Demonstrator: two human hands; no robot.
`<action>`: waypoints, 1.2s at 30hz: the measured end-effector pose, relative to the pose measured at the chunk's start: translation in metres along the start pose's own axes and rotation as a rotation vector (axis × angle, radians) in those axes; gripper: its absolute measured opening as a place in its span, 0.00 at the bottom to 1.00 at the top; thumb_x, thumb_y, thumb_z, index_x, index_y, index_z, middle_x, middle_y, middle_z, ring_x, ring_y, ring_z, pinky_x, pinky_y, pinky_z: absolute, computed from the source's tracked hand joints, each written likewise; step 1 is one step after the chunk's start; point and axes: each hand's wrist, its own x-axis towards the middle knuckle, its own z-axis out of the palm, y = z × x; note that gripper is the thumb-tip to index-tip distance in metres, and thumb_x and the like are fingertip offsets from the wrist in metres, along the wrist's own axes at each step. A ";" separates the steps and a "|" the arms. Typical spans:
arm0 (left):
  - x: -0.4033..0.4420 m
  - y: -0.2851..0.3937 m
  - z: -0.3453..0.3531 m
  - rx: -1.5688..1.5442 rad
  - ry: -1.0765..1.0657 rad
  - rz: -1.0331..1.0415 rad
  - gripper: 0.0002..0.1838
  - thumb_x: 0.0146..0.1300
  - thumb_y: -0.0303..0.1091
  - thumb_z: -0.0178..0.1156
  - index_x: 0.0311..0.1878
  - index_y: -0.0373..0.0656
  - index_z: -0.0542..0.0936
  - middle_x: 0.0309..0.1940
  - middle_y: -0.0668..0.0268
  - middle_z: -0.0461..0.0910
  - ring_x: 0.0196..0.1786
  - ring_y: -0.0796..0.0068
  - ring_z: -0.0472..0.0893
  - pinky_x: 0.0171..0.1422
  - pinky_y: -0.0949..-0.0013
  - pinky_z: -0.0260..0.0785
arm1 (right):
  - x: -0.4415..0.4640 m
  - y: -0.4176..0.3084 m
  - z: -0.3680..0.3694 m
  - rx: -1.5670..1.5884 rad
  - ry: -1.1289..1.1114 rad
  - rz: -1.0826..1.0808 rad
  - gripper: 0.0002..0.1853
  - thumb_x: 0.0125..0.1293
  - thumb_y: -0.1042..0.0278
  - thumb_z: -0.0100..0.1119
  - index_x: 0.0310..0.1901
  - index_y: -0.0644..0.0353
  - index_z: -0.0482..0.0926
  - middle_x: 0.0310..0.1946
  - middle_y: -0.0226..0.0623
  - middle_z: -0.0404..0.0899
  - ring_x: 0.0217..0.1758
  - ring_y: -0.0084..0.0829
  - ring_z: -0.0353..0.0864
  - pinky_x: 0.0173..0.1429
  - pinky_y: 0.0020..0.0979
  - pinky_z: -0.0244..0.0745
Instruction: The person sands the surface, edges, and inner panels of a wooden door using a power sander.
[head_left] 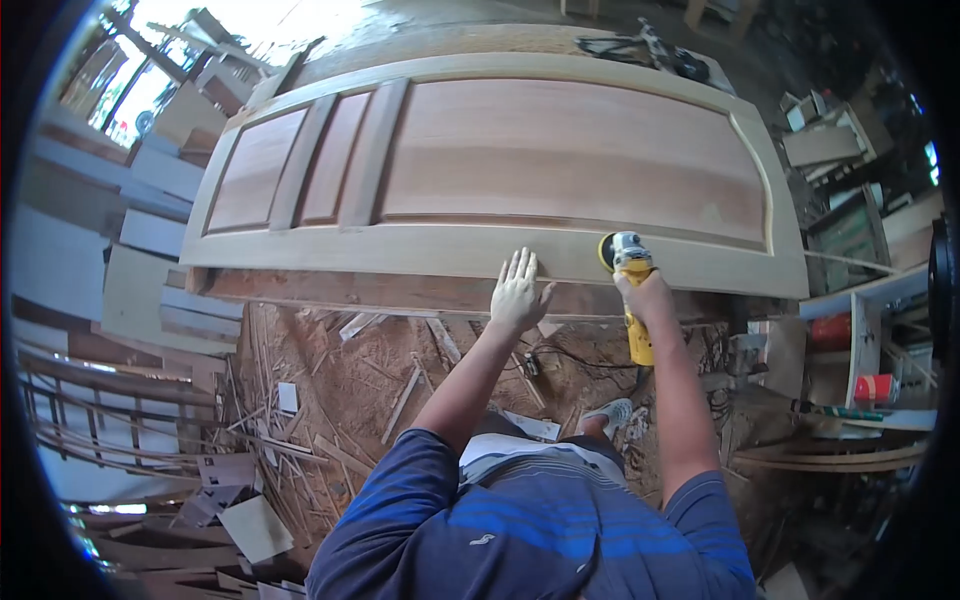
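While a pale, panelled wooden door (pixel 570 150) is lying flat in front of me, I am reaching both hands to its near edge. It is stretching widely to either side of them, with most of its face spreading beyond my fingertips. My left hand (pixel 517 295) is holding nothing: its fingers are extending straight and slightly apart over the near rail, below the long panel, and its palm is sitting at the rail's outer edge. I cannot tell how firmly it is pressing there.

To the right of it, with a gap between, my right hand (pixel 650 297) is gripping a yellow power tool (pixel 640 345) around its body. The tool's tail is pointing back toward me, and its round yellow disc (pixel 605 252) is standing tilted at the near rail; I cannot tell whether it is touching the wood.

Under the door, a rough brown wooden surface (pixel 400 292) is showing along the near side. Below that, the floor (pixel 330 350) is carrying scattered wood strips and what is looking like sawdust. Stacked boards (pixel 130 285) are crowding the left side, well apart from my hands, and a red can (pixel 873 388) is sitting among the clutter at far right.
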 end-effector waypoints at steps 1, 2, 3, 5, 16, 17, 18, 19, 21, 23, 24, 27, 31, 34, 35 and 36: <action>-0.012 -0.016 -0.010 -0.062 0.068 0.001 0.43 0.81 0.61 0.56 0.82 0.33 0.69 0.84 0.44 0.67 0.89 0.50 0.62 0.93 0.52 0.52 | -0.016 -0.038 0.013 0.001 -0.061 -0.011 0.45 0.64 0.35 0.75 0.65 0.72 0.80 0.59 0.63 0.88 0.66 0.56 0.89 0.71 0.49 0.82; -0.023 -0.033 -0.019 -0.163 0.029 -0.050 0.42 0.81 0.62 0.57 0.80 0.33 0.72 0.82 0.44 0.70 0.87 0.48 0.66 0.91 0.50 0.56 | -0.030 -0.071 0.028 0.000 -0.122 -0.021 0.45 0.64 0.35 0.75 0.66 0.72 0.80 0.60 0.62 0.88 0.66 0.55 0.89 0.72 0.49 0.82; -0.034 -0.044 -0.037 -0.267 -0.006 -0.102 0.41 0.80 0.62 0.58 0.77 0.33 0.75 0.79 0.44 0.73 0.84 0.45 0.70 0.89 0.49 0.60 | -0.036 -0.097 0.053 -0.028 -0.127 -0.054 0.44 0.64 0.34 0.75 0.65 0.71 0.80 0.60 0.61 0.88 0.66 0.55 0.89 0.71 0.49 0.82; -0.054 -0.062 -0.071 -0.401 -0.030 -0.225 0.37 0.81 0.63 0.58 0.71 0.34 0.81 0.64 0.49 0.88 0.67 0.48 0.87 0.76 0.51 0.77 | -0.043 -0.142 0.107 -0.086 -0.141 -0.119 0.43 0.64 0.34 0.75 0.64 0.69 0.81 0.60 0.60 0.89 0.65 0.53 0.90 0.71 0.50 0.83; -0.071 -0.223 -0.146 -1.492 0.283 -0.834 0.38 0.83 0.66 0.56 0.52 0.30 0.87 0.41 0.59 0.89 0.40 0.69 0.91 0.47 0.63 0.86 | -0.104 -0.359 0.259 -0.287 -0.398 -0.508 0.33 0.73 0.46 0.66 0.66 0.67 0.73 0.59 0.64 0.88 0.65 0.59 0.89 0.70 0.54 0.83; -0.070 -0.234 -0.155 -1.485 0.277 -0.911 0.41 0.82 0.68 0.56 0.52 0.28 0.88 0.40 0.57 0.89 0.38 0.68 0.90 0.44 0.63 0.86 | -0.106 -0.374 0.265 -0.310 -0.429 -0.528 0.32 0.74 0.48 0.64 0.67 0.67 0.73 0.61 0.63 0.87 0.67 0.58 0.88 0.71 0.53 0.82; -0.065 -0.248 -0.159 -1.462 0.329 -0.890 0.43 0.80 0.71 0.57 0.51 0.28 0.88 0.39 0.56 0.89 0.37 0.67 0.91 0.42 0.62 0.87 | -0.105 -0.387 0.272 -0.313 -0.436 -0.545 0.32 0.75 0.48 0.63 0.67 0.67 0.73 0.60 0.63 0.87 0.67 0.57 0.88 0.71 0.53 0.83; -0.062 -0.263 -0.163 -1.459 0.274 -0.924 0.43 0.79 0.73 0.55 0.56 0.31 0.87 0.42 0.54 0.90 0.40 0.63 0.92 0.44 0.59 0.89 | -0.104 -0.399 0.278 -0.316 -0.443 -0.559 0.31 0.75 0.49 0.62 0.67 0.67 0.73 0.60 0.62 0.88 0.67 0.57 0.88 0.71 0.52 0.83; -0.049 -0.280 -0.169 -1.472 0.222 -0.982 0.46 0.77 0.78 0.52 0.63 0.35 0.84 0.47 0.51 0.90 0.44 0.58 0.94 0.48 0.53 0.92 | -0.095 -0.420 0.283 -0.332 -0.463 -0.595 0.29 0.76 0.50 0.61 0.66 0.68 0.73 0.59 0.62 0.88 0.66 0.56 0.89 0.70 0.51 0.84; -0.024 -0.288 -0.177 -1.480 0.213 -0.997 0.47 0.77 0.78 0.52 0.65 0.36 0.84 0.49 0.51 0.90 0.44 0.58 0.94 0.48 0.54 0.92 | -0.076 -0.440 0.280 -0.358 -0.451 -0.615 0.29 0.76 0.50 0.61 0.65 0.68 0.73 0.58 0.62 0.88 0.65 0.56 0.89 0.70 0.52 0.84; -0.010 -0.293 -0.180 -1.481 0.204 -1.005 0.47 0.77 0.78 0.52 0.66 0.37 0.83 0.49 0.51 0.90 0.45 0.58 0.94 0.48 0.54 0.92 | -0.064 -0.448 0.279 -0.369 -0.445 -0.622 0.29 0.76 0.51 0.61 0.65 0.68 0.73 0.58 0.62 0.88 0.65 0.56 0.90 0.69 0.52 0.84; 0.036 -0.301 -0.184 -1.504 0.178 -0.994 0.46 0.77 0.78 0.52 0.68 0.39 0.82 0.49 0.52 0.90 0.44 0.58 0.94 0.47 0.54 0.92 | -0.025 -0.468 0.275 -0.350 -0.440 -0.590 0.28 0.75 0.51 0.63 0.63 0.67 0.74 0.57 0.62 0.88 0.65 0.58 0.89 0.69 0.54 0.84; 0.108 -0.317 -0.173 -1.540 0.222 -0.927 0.48 0.73 0.79 0.57 0.56 0.30 0.85 0.39 0.56 0.87 0.37 0.61 0.91 0.41 0.56 0.91 | 0.032 -0.501 0.263 -0.369 -0.393 -0.528 0.28 0.77 0.49 0.60 0.65 0.65 0.74 0.60 0.59 0.88 0.66 0.56 0.89 0.71 0.52 0.83; 0.162 -0.323 -0.175 -1.561 0.207 -0.914 0.47 0.74 0.78 0.58 0.55 0.31 0.86 0.39 0.58 0.87 0.36 0.64 0.90 0.42 0.57 0.90 | 0.077 -0.525 0.252 -0.378 -0.361 -0.489 0.28 0.76 0.50 0.62 0.65 0.64 0.74 0.62 0.58 0.88 0.67 0.56 0.88 0.71 0.53 0.83; 0.179 -0.324 -0.179 -1.561 0.201 -0.918 0.47 0.74 0.77 0.58 0.55 0.31 0.86 0.39 0.58 0.87 0.37 0.64 0.90 0.42 0.57 0.90 | 0.093 -0.533 0.250 -0.410 -0.376 -0.490 0.29 0.75 0.51 0.64 0.66 0.65 0.73 0.63 0.58 0.87 0.68 0.56 0.88 0.71 0.53 0.83; 0.196 -0.328 -0.181 -1.559 0.201 -0.920 0.47 0.74 0.77 0.59 0.55 0.31 0.86 0.39 0.58 0.87 0.37 0.64 0.90 0.43 0.57 0.90 | 0.109 -0.538 0.252 -0.392 -0.357 -0.479 0.29 0.75 0.51 0.65 0.66 0.65 0.73 0.63 0.59 0.87 0.68 0.56 0.88 0.71 0.53 0.83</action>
